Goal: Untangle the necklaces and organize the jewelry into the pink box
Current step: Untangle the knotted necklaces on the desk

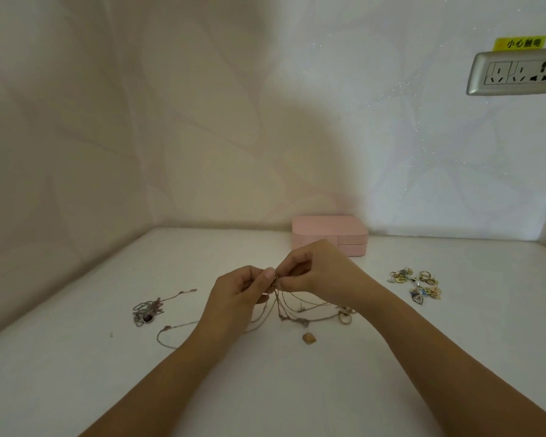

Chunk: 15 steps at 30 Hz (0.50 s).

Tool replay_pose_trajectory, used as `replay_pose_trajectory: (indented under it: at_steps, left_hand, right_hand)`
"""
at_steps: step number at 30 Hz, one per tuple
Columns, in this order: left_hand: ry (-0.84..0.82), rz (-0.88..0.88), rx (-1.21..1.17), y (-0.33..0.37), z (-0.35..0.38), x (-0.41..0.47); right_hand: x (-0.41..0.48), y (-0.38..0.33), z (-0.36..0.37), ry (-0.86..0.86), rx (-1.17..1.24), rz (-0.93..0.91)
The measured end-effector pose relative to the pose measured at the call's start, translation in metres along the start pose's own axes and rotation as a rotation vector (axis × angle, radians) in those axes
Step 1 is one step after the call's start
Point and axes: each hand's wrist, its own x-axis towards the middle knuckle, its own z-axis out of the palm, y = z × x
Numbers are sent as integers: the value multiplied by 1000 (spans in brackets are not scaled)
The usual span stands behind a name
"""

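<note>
White tabletop, tangled necklaces lifted.
Left hand and right hand pinch the chains together; closed pink box sits just behind them.

A silver-framed power socket sits high on the pale patterned wall at the right, a yellow sticker (black Chinese characters) just above it. Below spreads a white tabletop, bearing a tiny white speck.
</note>
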Motion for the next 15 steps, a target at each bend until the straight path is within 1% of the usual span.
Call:
replay_pose_trajectory:
  at_steps: [2, 5, 9, 11, 15]
  left_hand:
    - [-28, 15, 3, 2, 1, 0]
    - [-79, 31, 11, 3, 1, -1]
    - [-125, 39, -22, 6, -3, -2]
    - [-124, 27, -20, 7, -4, -3]
    - [-146, 6, -29, 10, -1, -5]
  right_hand:
    - [0, 0, -3, -3, 35, 14]
    - [0, 3, -8, -42, 150, 65]
    - [0, 5, -10, -116, 192, 126]
    - [0, 5, -9, -152, 230, 119]
    - [0, 6, -9, -168, 244, 81]
